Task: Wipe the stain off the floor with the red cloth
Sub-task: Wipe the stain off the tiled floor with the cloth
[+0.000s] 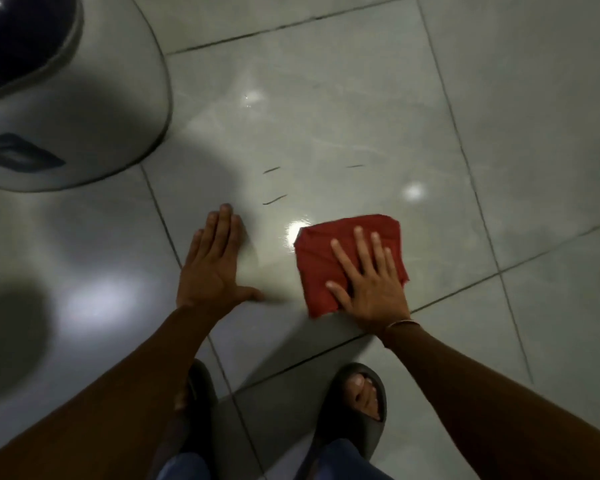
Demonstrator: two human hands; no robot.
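Both hands press flat and apart on the tiled floor point(326, 109): the left hand point(213, 268) bare, seemingly for support, the right hand point(369, 282) spread over the red cloth point(329, 251) to bear down. Thin dark marks point(274, 199), probably the stain, lie just beyond the left fingertips.

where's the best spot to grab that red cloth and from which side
The folded red fabric cloth lies flat on the glossy grey tiled floor under the right hand. Probably best pinched at its far edge, coming from above: that edge lies free beyond the fingertips, while the near part is pinned by the palm.
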